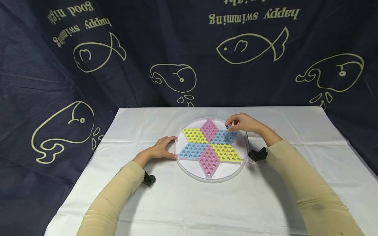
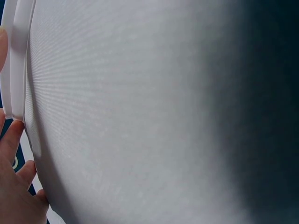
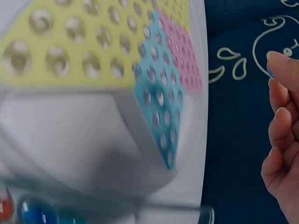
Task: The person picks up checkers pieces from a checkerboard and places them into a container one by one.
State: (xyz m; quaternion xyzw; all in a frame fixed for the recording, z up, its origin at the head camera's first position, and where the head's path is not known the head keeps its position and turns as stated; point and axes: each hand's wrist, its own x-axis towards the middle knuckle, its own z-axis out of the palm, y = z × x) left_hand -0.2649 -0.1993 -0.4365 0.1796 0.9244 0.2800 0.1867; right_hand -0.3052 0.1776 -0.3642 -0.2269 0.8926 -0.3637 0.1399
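Note:
A round white Chinese checkers board [image 1: 228,168] lies on the table, its star of pink, yellow and blue diamonds full of small holes. Just above the upper right blue diamond [image 1: 223,137], my right hand [image 1: 244,123] pinches a blue marble [image 1: 227,127] between thumb and fingertip. A sliver of blue shows at those fingertips in the right wrist view, where the other fingers of the hand [image 3: 286,158] are curled. At the board's left edge my left hand [image 1: 160,149] rests with spread fingers, touching the rim [image 2: 18,51], as the left wrist view also shows.
A clear container edge [image 3: 93,198] crosses the lower right wrist view, with blue marbles [image 3: 39,212] and a red one [image 3: 5,205] by it. White cloth [image 1: 183,206] covers the table. A dark printed curtain [image 1: 177,39] hangs behind.

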